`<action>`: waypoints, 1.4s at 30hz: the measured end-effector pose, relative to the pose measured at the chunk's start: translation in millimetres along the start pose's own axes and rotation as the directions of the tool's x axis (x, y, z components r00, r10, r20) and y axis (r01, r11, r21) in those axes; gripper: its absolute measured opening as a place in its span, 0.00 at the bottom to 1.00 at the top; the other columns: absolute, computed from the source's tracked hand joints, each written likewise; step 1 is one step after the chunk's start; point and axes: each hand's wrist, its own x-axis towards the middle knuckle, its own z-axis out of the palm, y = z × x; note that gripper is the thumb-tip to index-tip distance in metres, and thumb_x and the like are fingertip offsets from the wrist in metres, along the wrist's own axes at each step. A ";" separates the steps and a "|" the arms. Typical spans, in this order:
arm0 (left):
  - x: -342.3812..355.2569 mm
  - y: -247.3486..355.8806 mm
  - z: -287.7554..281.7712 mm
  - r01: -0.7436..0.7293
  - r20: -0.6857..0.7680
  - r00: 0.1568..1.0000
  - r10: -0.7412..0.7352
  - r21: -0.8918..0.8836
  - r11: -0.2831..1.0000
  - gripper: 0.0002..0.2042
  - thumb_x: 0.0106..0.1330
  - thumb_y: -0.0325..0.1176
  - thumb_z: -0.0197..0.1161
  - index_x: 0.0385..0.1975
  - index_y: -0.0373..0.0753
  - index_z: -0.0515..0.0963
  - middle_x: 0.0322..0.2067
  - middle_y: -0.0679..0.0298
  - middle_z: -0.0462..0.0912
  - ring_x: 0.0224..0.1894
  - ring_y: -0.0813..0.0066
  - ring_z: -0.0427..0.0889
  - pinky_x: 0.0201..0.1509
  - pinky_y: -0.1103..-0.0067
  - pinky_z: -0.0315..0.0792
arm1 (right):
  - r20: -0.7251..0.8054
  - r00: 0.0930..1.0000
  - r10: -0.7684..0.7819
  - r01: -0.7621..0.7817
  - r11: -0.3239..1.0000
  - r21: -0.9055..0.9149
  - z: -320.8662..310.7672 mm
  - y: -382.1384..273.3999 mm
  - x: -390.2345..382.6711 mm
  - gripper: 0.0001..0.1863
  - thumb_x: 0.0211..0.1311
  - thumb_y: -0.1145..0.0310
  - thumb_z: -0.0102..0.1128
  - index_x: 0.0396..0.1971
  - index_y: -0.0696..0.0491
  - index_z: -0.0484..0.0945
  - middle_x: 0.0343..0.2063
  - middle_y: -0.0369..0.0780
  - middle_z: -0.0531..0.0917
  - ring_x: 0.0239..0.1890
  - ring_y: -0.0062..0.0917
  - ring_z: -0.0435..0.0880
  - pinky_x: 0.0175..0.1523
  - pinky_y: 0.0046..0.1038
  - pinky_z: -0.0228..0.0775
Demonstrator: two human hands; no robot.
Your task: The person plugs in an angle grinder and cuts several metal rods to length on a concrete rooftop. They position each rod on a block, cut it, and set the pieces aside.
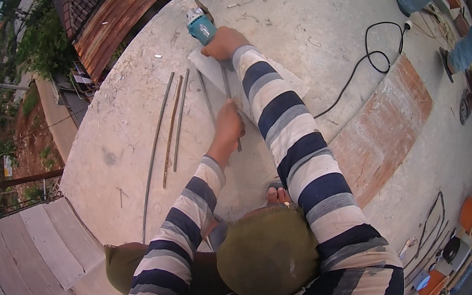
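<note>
My right hand (225, 43), at the end of an outstretched arm, is closed round a teal angle grinder (203, 29). The grinder's disc (200, 8) points away from me. Nearer to me, my left hand (229, 127) grips a thin metal rod (225, 82) that slants across the concrete. Another thin rod (205, 95) passes just left of that hand. Further left lie a long grey rod (159, 137), a brownish rusty rod (172, 126) and a shorter grey rod (180, 118), roughly side by side. A pale sheet (213, 71) lies beneath the grinder hand.
The concrete slab (112, 124) ends at a curved left edge, with roofs and ground beyond. A black cord (363, 60) loops at right beside a reddish board (384, 126). Another person's leg (469, 48) stands upper right. Orange containers (471, 215) sit at far right.
</note>
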 end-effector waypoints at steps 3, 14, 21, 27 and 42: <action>0.9 -0.6 -0.7 -0.003 -0.013 1.000 0.003 0.013 1.000 0.18 0.90 0.49 0.38 0.36 0.49 0.67 0.17 0.76 0.58 0.14 0.82 0.56 0.17 0.78 0.53 | 0.018 1.000 0.005 -0.005 1.000 -0.005 -0.8 -2.9 -0.7 0.34 0.54 0.46 0.77 0.52 0.60 0.89 0.52 0.53 0.91 0.54 0.46 0.91 0.61 0.38 0.82; 4.3 -4.2 -6.1 -0.032 0.025 0.999 0.031 0.051 0.998 0.20 0.89 0.48 0.38 0.43 0.40 0.71 0.22 0.71 0.66 0.17 0.78 0.66 0.19 0.76 0.61 | 0.078 0.995 0.061 -0.061 0.998 -0.006 -8.8 -9.2 -4.1 0.33 0.56 0.51 0.77 0.58 0.57 0.88 0.59 0.50 0.89 0.61 0.43 0.90 0.67 0.36 0.80; 3.7 -4.0 -1.8 -0.030 -0.008 0.999 0.031 0.044 0.999 0.18 0.89 0.49 0.39 0.38 0.46 0.69 0.19 0.74 0.62 0.15 0.81 0.61 0.17 0.77 0.56 | 0.067 0.996 0.055 -0.053 0.998 -0.020 -7.7 -9.8 -3.4 0.34 0.56 0.51 0.77 0.59 0.56 0.88 0.59 0.50 0.89 0.60 0.43 0.90 0.67 0.36 0.80; 1.9 -2.4 4.1 -0.029 -0.011 1.000 0.029 0.021 0.999 0.18 0.89 0.49 0.39 0.36 0.48 0.67 0.17 0.75 0.59 0.14 0.82 0.58 0.15 0.78 0.53 | 0.002 1.000 0.008 -0.008 1.000 -0.028 -0.1 1.6 6.2 0.35 0.52 0.45 0.76 0.50 0.60 0.90 0.50 0.53 0.91 0.52 0.47 0.92 0.59 0.38 0.83; 5.0 -5.2 -3.3 -0.036 0.009 0.999 0.036 0.047 0.998 0.20 0.89 0.48 0.40 0.42 0.41 0.72 0.23 0.71 0.69 0.17 0.78 0.68 0.19 0.76 0.61 | 0.005 1.000 0.027 -0.027 0.999 -0.027 0.6 -1.8 5.6 0.35 0.53 0.46 0.77 0.51 0.59 0.90 0.51 0.53 0.91 0.54 0.46 0.92 0.60 0.38 0.82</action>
